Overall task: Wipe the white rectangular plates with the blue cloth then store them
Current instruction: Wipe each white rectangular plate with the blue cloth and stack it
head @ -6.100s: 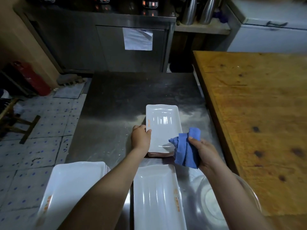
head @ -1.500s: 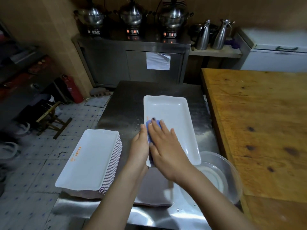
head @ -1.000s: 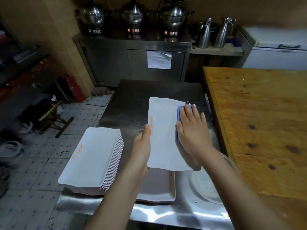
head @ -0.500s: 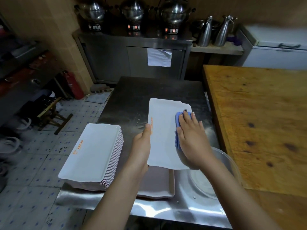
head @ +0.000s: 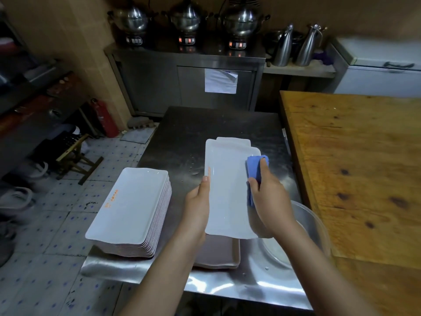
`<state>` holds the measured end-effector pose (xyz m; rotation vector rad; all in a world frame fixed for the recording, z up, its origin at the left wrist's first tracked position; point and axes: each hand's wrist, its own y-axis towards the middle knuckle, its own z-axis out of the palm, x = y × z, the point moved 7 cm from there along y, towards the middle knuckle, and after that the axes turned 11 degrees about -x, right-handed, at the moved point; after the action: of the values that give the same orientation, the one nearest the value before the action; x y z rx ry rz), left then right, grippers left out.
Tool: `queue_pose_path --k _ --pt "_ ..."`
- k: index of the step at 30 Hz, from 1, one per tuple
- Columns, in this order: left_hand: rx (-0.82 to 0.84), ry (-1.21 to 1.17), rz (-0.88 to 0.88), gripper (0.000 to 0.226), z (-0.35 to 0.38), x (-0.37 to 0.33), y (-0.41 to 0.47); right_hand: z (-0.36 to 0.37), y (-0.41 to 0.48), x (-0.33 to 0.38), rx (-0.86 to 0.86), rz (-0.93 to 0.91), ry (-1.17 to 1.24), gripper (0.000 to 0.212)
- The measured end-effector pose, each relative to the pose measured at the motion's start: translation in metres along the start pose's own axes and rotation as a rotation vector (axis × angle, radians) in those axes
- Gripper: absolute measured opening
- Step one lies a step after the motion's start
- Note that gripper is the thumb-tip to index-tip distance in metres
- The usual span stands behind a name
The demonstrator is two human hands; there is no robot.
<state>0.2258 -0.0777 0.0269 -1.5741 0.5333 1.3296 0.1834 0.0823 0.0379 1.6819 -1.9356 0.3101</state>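
A white rectangular plate [head: 227, 190] is held above the steel table, its long side running away from me. My left hand [head: 197, 206] grips its left edge, thumb lying along the rim. My right hand [head: 271, 199] holds the blue cloth [head: 255, 169] against the plate's right edge, fingers wrapped round the rim. Behind it another white plate [head: 232, 140] peeks out on the table. A tall stack of white plates [head: 134, 206] sits at the table's left front corner. Under the held plate lies a short stack of plates [head: 218, 254].
The steel table [head: 186, 137] is bare and wet at the back. A clear bowl [head: 305, 231] stands at the right front. A wooden table [head: 355, 160] borders the right side. A steel cabinet [head: 186, 83] with pots stands behind; tiled floor and a stool lie left.
Over the last second my right hand slid the cloth from the plate's surface to its right rim. The left hand kept its hold and the plate stayed roughly in place.
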Motion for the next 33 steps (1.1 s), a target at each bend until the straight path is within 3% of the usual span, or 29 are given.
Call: queue_pose_path --k 4,7,13,20,24,28,33 --pt "-0.036 0.01 0.039 0.036 -0.013 0.003 0.001 -0.009 0.0 0.008 -0.107 -0.074 0.002 0.051" --pt "-0.056 0.026 0.041 0.034 -0.024 0.013 0.003 -0.014 -0.003 0.008 -0.193 -0.085 0.169 0.047" --pt "-0.028 0.114 -0.06 0.031 -0.048 0.054 0.024 0.007 -0.001 -0.018 -0.077 0.262 0.518 0.045" --pt "-0.075 0.166 -0.151 0.028 -0.062 0.1 0.045 0.046 -0.018 -0.037 0.065 0.546 0.762 0.04" --pt "-0.049 0.246 -0.13 0.027 -0.064 0.111 0.054 0.063 -0.024 -0.046 0.101 0.633 0.77 0.047" --pt "-0.049 0.424 -0.023 0.032 -0.064 0.114 0.064 0.073 -0.028 -0.053 0.15 0.731 0.84 0.036" --pt "-0.19 0.889 0.281 0.035 -0.072 0.109 0.071 0.075 -0.026 -0.056 0.172 0.747 0.905 0.026"
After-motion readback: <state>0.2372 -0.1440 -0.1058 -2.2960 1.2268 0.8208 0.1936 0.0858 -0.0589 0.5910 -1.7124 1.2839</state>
